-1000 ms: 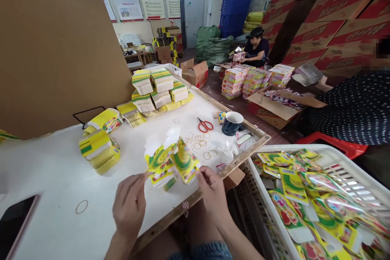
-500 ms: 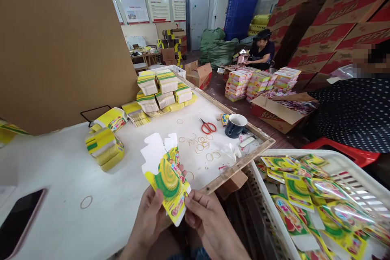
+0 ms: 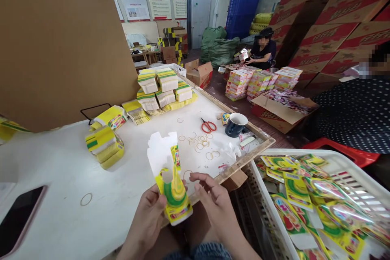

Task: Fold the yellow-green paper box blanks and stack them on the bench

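Right hand (image 3: 217, 201) had come off the box (image 3: 175, 195); half a second earlier both hands gripped it. Thumb and fingers stood parted just beside the box, holding nothing. Left hand (image 3: 150, 211) alone pinched the box by its left side, above the near edge of the table (image 3: 67, 174). White flaps (image 3: 157, 152) stood open at the top; the lower end looked closed, so the folding seemed only part done

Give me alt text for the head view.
The left hand holds a yellow-green carton at a white table; the right hand is empty close beside it. Beyond lie rubber bands, red-handled scissors and a mug; a white basket of cartons sits at right.
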Tool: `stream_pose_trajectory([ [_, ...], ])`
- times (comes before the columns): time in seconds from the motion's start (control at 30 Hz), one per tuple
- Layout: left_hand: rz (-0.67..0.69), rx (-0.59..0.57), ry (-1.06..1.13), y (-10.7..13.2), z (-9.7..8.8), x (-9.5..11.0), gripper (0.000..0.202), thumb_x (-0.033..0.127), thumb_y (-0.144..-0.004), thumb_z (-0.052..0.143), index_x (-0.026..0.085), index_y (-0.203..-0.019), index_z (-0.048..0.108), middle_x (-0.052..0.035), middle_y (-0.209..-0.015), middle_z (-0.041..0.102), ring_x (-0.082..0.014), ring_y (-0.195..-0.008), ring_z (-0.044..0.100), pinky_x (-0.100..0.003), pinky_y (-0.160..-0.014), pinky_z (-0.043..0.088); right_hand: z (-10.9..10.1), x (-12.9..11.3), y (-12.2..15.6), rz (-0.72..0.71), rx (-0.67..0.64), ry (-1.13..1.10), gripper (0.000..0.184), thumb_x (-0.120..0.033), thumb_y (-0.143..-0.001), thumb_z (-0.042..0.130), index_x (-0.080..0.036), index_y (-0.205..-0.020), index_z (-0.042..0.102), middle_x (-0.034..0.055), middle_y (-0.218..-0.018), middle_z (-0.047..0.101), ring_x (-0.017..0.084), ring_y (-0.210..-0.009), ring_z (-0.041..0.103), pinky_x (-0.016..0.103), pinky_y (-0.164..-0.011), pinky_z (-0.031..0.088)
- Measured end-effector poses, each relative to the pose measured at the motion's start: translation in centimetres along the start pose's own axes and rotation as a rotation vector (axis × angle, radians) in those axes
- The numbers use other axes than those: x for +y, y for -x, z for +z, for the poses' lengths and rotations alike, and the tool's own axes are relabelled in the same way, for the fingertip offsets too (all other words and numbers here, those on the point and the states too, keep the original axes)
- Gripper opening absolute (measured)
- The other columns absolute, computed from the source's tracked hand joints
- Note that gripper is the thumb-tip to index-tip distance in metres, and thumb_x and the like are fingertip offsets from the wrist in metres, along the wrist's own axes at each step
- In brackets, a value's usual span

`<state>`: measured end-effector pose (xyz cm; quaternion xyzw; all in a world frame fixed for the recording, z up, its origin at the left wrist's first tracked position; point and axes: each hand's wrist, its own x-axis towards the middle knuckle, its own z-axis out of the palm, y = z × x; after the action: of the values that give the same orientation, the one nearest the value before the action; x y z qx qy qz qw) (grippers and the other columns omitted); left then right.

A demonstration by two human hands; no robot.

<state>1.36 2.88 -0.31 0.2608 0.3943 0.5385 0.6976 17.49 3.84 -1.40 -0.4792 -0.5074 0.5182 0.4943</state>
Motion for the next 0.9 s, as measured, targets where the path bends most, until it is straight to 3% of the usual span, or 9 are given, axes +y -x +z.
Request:
stream_pose_trajectory([
  [0.07,-0.012,-0.018,-0.034,-0.1,0.2,-0.5,0.035,0.041,-0.062,0.082,0.019,-0.089,0.077,-0.0075,-0.081,0.079,-0.0284,-0.085,0.072,-0.039,-0.078,0.056,0.0,-0.7,-0.3,-0.104,-0.052,0.083,0.023,-0.033,-0.087,0.057,-0.022,-0.105,0.066,0.0054,-0.097,0.067,0.018,-0.084,0.058,0.028,-0.074,0.047],
  [0.13,-0.020,-0.027,-0.106,-0.2,0.3,-0.9,0.031,0.041,-0.067,0.078,0.017,-0.086,0.076,-0.0072,-0.078,0.078,-0.0279,-0.081,0.072,-0.039,-0.075,0.056,0.4,-1.1,-0.5,-0.191,-0.078,0.140,0.013,-0.028,-0.086,0.059,-0.020,-0.089,0.068,0.0039,-0.087,0.067,0.018,-0.080,0.058,0.028,-0.074,0.045],
  [0.27,0.015,0.039,-0.269,0.0,0.1,-1.0,0.026,0.039,-0.074,0.073,0.015,-0.083,0.072,-0.0083,-0.089,0.077,-0.0266,-0.084,0.071,-0.035,-0.075,0.056,1.3,-0.7,-0.6,-0.220,-0.023,0.218,0.026,-0.027,-0.088,0.056,-0.018,-0.063,0.058,0.0016,-0.067,0.060,0.016,-0.069,0.054,0.026,-0.064,0.042],
  [0.43,0.202,0.232,-0.457,1.2,0.8,-0.4,0.057,0.032,-0.074,0.073,0.024,-0.123,0.044,-0.0070,-0.104,0.073,-0.0239,-0.087,0.071,-0.031,-0.071,0.057,0.7,0.2,-0.2,-0.109,-0.057,0.034,0.017,-0.030,-0.087,0.059,-0.020,-0.100,0.058,0.0029,-0.085,0.063,0.015,-0.072,0.058,0.024,-0.063,0.046],
  [0.5,0.192,0.181,-0.396,1.6,1.3,0.0,0.061,0.033,-0.076,0.071,0.027,-0.127,0.038,-0.0053,-0.099,0.073,-0.0243,-0.086,0.071,-0.032,-0.071,0.056,0.1,0.3,-0.1,-0.132,-0.101,-0.041,0.029,-0.030,-0.087,0.059,-0.024,-0.114,0.052,0.0039,-0.098,0.062,0.015,-0.075,0.058,0.024,-0.064,0.047],
  [0.6,0.126,0.075,-0.360,2.1,1.7,0.7,0.059,0.034,-0.074,0.071,0.028,-0.127,0.044,-0.0030,-0.089,0.073,-0.0239,-0.079,0.070,-0.032,-0.070,0.055,-0.9,0.2,-0.2,-0.149,-0.204,-0.029,0.034,-0.034,-0.087,0.059,-0.028,-0.120,0.051,0.0031,-0.101,0.062,0.014,-0.073,0.058,0.024,-0.062,0.045],
  [0.73,0.025,-0.061,-0.270,2.4,1.1,0.7,0.045,0.032,-0.073,0.073,0.030,-0.114,0.055,-0.0011,-0.081,0.072,-0.0208,-0.068,0.068,-0.031,-0.063,0.052,-1.7,-0.4,-0.4,-0.177,-0.323,0.069,0.019,-0.038,-0.089,0.056,-0.023,-0.099,0.064,0.0015,-0.083,0.064,0.015,-0.072,0.057,0.024,-0.064,0.042],
  [0.83,0.001,-0.199,-0.161,2.4,0.4,-0.1,0.029,0.032,-0.072,0.075,0.029,-0.095,0.058,-0.0003,-0.082,0.071,-0.0172,-0.067,0.065,-0.027,-0.061,0.048,-1.9,-0.7,-0.6,-0.196,-0.362,0.134,0.028,-0.040,-0.091,0.052,-0.019,-0.078,0.064,-0.0003,-0.067,0.059,0.013,-0.063,0.053,0.024,-0.060,0.038],
  [0.9,0.002,-0.230,-0.144,2.4,0.0,-0.5,0.030,0.031,-0.072,0.075,0.029,-0.095,0.056,0.0009,-0.079,0.070,-0.0148,-0.065,0.064,-0.023,-0.058,0.044,-1.7,-0.8,-0.6,-0.217,-0.355,0.152,0.033,-0.040,-0.092,0.050,-0.018,-0.070,0.062,-0.0007,-0.064,0.055,0.013,-0.061,0.051,0.024,-0.059,0.037],
])
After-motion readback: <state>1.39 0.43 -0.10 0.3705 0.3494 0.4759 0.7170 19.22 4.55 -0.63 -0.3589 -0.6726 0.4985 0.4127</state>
